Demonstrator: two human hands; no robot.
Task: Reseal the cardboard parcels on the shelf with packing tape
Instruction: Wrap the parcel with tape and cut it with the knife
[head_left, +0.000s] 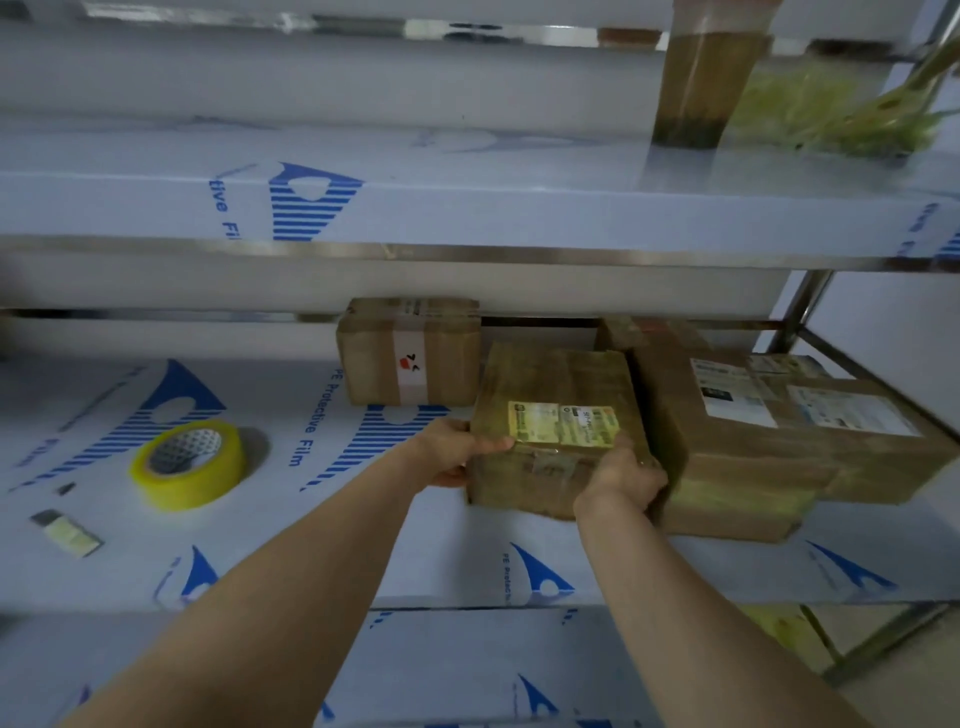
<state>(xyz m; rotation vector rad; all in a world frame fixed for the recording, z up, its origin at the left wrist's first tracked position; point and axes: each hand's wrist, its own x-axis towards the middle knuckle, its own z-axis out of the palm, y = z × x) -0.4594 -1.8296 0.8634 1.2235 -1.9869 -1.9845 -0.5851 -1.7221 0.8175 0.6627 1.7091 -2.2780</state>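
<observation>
Two hands on the middle parcel (561, 395), head view: left hand (451, 453) wraps its near-left corner, thumb on top; right hand (621, 480) clamps the near-right edge. It sits on the shelf (467, 566), touching the bigger box (779, 457) on its right. Risk: the slick protective film (322, 457) lets it skid, or it snags that box. Cardboard is creased, old tape glossy. The yellow tape roll (189, 465) lies well to the left.

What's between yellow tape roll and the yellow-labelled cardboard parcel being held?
Head view: bare film-covered shelf, then the left hand gripping the left edge of the parcel.
</observation>
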